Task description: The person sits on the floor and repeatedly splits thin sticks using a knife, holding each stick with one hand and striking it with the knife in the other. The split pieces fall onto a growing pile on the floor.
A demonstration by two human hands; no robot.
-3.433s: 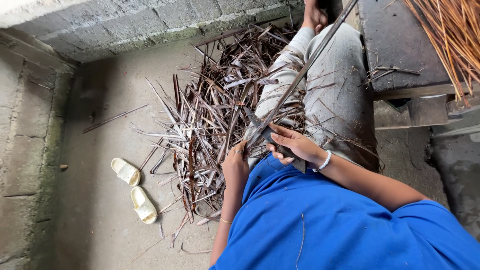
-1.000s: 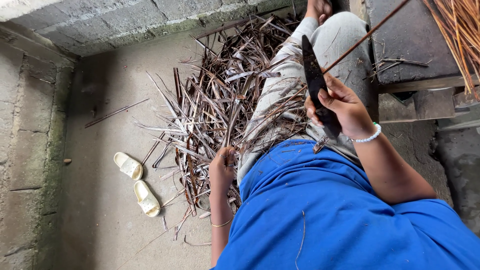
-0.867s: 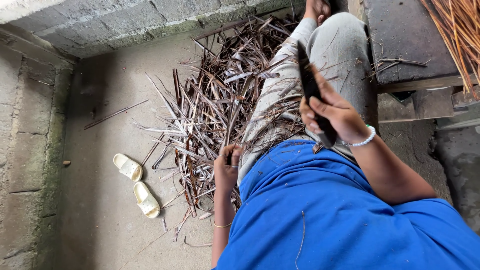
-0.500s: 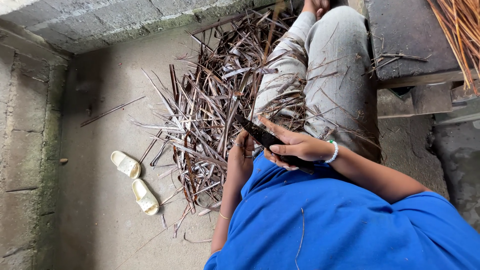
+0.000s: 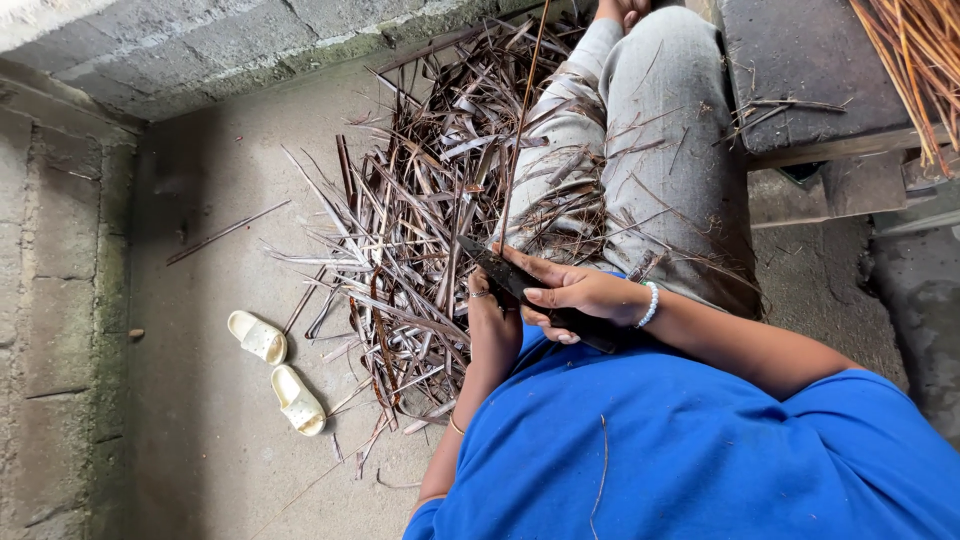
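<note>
Setting: a person in a blue shirt [image 5: 700, 450] is sitting, looking down at grey trousers [image 5: 660, 150] and a concrete floor [image 5: 200, 420].
Right hand [image 5: 575, 300]: gripping a dark knife [image 5: 510, 285], fingers closed around its handle, blade pointing left.
Left hand [image 5: 492, 320]: curling closed around the near end of a thin stick [image 5: 520, 130], which is rising far, up past the left knee.
Stick: lying against the blade, between both hands, just above the lap.
Doing it well: I judge that the blade should be kept shallow against the stick, stroking away from the fingers.
Nearby: a pile of dried leaf strips [image 5: 410, 230] lying left; two pale sandals [image 5: 275, 370] farther left; a stick bundle [image 5: 915, 60] far right.
</note>
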